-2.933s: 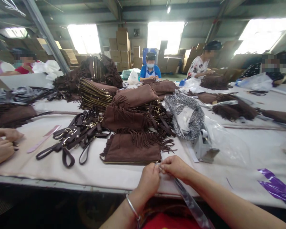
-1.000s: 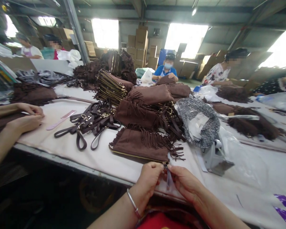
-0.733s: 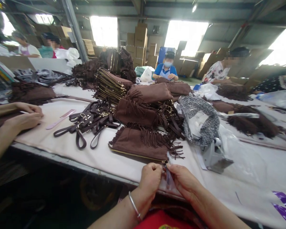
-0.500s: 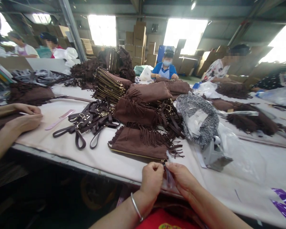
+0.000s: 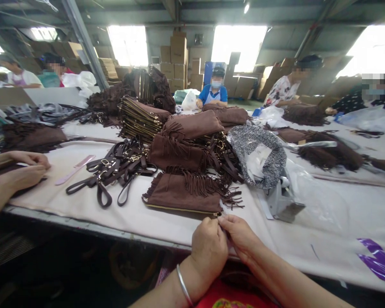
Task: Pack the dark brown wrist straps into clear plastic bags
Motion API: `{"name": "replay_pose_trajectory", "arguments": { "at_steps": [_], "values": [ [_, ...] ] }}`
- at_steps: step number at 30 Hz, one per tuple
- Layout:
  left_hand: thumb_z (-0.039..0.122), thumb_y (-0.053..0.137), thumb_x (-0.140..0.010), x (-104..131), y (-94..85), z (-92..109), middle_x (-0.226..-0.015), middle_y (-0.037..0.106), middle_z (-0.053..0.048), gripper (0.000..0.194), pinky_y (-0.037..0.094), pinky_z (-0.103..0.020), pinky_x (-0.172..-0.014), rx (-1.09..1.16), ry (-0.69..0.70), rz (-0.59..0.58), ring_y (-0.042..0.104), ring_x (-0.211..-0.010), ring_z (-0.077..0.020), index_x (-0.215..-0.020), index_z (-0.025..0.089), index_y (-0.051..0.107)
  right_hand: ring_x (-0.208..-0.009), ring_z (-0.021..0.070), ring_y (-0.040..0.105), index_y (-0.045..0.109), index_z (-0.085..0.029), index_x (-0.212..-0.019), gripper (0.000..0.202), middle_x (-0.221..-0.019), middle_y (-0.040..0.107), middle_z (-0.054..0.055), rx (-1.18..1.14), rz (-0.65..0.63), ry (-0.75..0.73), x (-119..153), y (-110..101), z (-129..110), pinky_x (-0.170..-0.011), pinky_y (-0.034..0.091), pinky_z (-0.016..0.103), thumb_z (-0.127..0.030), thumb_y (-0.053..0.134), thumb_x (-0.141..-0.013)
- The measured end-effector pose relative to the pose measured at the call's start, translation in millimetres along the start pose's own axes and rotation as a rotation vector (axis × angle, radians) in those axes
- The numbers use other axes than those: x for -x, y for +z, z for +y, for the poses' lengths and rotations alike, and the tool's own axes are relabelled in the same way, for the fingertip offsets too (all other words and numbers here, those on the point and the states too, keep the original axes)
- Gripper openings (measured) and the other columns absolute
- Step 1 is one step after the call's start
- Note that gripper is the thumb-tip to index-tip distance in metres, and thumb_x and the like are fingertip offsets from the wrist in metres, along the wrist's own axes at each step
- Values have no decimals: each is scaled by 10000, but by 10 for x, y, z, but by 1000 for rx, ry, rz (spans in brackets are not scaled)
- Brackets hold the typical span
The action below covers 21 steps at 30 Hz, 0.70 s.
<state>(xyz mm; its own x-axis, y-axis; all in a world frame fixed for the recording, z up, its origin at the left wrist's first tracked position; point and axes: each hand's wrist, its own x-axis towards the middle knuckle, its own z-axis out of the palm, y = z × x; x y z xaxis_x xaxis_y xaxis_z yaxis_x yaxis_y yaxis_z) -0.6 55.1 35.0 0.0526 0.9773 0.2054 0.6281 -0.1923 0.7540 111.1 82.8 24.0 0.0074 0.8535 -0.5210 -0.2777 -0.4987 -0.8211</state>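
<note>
Brown and fringed, a bag [image 5: 182,194] lies flat on a pale cloth-covered table [image 5: 128,220], zip edge toward a worker in a red top [image 5: 224,295]; the worker's left hand [image 5: 210,239], below a silver bangle [image 5: 183,284], is curled closed just beside the bag's near right corner; the right hand [image 5: 239,233], thumb and fingers pinched together, meets it there, though whatever sits between the fingers of either hand is hidden; dark straps [image 5: 115,169] with metal clips lie in a heap to the left, near a pink comb [image 5: 75,170]; more brown bags [image 5: 141,119] are stacked behind; at far left, a co-worker's hands [image 5: 24,177] hold brown cloth [image 5: 24,188].
</note>
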Motion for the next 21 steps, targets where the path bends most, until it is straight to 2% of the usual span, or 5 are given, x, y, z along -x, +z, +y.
{"name": "replay_pose_trajectory", "arguments": {
  "at_steps": [4,8,11,15,21],
  "values": [
    [159,470,-838,-20,33,-25,-798,619,-97,162,422,-301,-693,175,-35,3,555,-735,-192,-799,179,626,-421,100,495,546,-159,-619,257,-479,575,-24,-60,-2,15,11,18,3,-419,388,214,-312,753,-625],
    [218,553,-804,-115,-3,-179,-694,591,-14,135,463,-241,-549,715,-490,-92,517,-555,-115,-913,162,609,-413,142,540,561,-158,-726,168,-520,597,3,-206,-104,177,5,10,13,-423,439,263,-299,577,-814],
    [198,614,-776,-179,-118,-329,-602,505,48,146,459,-201,-462,953,-767,2,474,-472,-77,-912,150,590,-421,105,531,569,-139,-769,219,-548,586,-1,-247,-90,303,10,-33,-1,-397,406,210,-302,497,-897],
    [154,565,-836,-244,-313,-433,-694,609,-36,65,513,-201,-480,1222,-1040,36,598,-552,-98,-800,100,562,-426,58,505,564,-131,-800,238,-599,576,-18,-309,-123,391,22,-91,-23,-413,405,176,-325,497,-921],
    [261,606,-858,-409,-395,-452,-569,577,-14,238,509,-190,-412,1327,-1138,134,568,-449,-90,-694,128,497,-359,30,402,504,-141,-697,267,-494,442,-72,-235,-162,390,18,-99,-2,-401,361,160,-258,478,-935]
  ]
}}
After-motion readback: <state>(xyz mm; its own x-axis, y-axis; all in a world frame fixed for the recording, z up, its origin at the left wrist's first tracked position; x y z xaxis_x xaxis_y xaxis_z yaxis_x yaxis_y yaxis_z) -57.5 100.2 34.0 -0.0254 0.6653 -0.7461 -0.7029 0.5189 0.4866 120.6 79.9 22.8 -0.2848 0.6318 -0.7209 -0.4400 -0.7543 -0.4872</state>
